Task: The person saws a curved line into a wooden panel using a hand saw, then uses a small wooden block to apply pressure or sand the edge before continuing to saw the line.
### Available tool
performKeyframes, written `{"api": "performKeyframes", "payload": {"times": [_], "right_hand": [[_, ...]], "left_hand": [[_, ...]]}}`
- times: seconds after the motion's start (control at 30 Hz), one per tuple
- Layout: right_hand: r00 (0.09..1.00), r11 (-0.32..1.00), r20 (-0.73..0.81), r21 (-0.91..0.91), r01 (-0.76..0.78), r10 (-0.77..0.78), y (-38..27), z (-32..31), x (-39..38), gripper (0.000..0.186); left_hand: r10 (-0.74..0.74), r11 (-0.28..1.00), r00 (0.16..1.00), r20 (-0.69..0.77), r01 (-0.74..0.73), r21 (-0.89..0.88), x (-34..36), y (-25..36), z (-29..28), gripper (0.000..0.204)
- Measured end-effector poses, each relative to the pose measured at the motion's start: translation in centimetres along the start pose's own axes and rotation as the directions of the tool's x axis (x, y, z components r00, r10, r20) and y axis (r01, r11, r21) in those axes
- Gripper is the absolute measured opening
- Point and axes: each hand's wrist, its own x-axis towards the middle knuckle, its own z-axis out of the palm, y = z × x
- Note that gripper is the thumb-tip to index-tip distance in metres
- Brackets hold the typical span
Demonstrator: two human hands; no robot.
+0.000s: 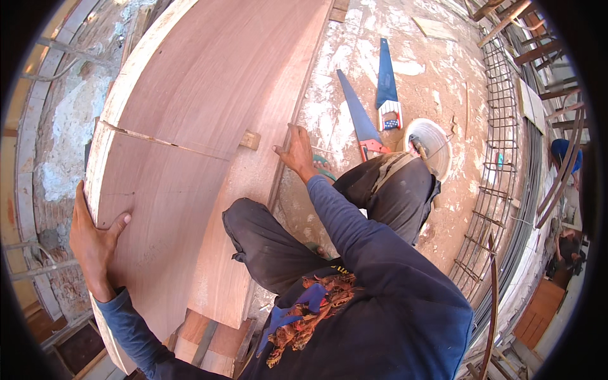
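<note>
A long plywood panel [183, 95] lies on top of a wider wooden board [221, 278], slanting across the left half of the view. A narrow gap, like a saw cut, runs across the panel from its pale left edge. My left hand [95, 244] grips that edge below the gap, thumb on top and fingers over the side. My right hand [297, 152] holds the right edge of the lower board, its thumb on the face; some fingers are hidden. Between the hands, a small wood block [250, 139] sits at the panel's right edge.
Two handsaws, one with a red handle [373, 147] and one with a patterned handle [389, 115], lie on the dusty floor. Beside my knee [399, 190] stands a white bucket [437, 142]. A steel rebar cage [491, 209] runs along the right; another person [563, 155] is beyond it.
</note>
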Motion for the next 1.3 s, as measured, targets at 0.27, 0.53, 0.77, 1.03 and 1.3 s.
{"api": "performKeyframes", "payload": {"times": [0.27, 0.53, 0.77, 1.03, 1.3], "right_hand": [[0.925, 0.922, -0.1, 0.092, 0.375, -0.367, -8.8, -22.4, -9.8, 0.044], [0.95, 0.997, -0.307, 0.055, -0.049, 0.064, 9.0, -26.9, -11.2, 0.018], [0.977, 0.833, 0.171, -0.553, -0.014, 0.129, 30.0, -12.8, -9.9, 0.063], [0.972, 0.521, 0.169, -0.851, 0.062, 0.162, 35.8, -9.0, -4.7, 0.05], [0.976, 0.995, 0.218, 0.103, -0.008, -0.014, 31.1, -14.8, -8.1, 0.05]], "left_hand": [[-0.086, 0.995, 0.996, 0.028, 0.084, 0.058, -0.4, -1.0, -0.1, 0.083], [-0.081, 0.995, 0.997, 0.007, 0.081, -0.056, -0.2, -2.0, 0.5, 0.085], [0.001, 0.983, 0.994, -0.108, 0.018, 0.182, -0.9, -0.8, 0.8, 0.08], [-0.106, 0.961, 0.987, -0.118, 0.132, 0.244, -1.3, 1.5, 0.0, 0.096], [-0.133, 0.978, 0.988, -0.074, 0.143, 0.154, -1.2, 1.0, 0.6, 0.097]]}}
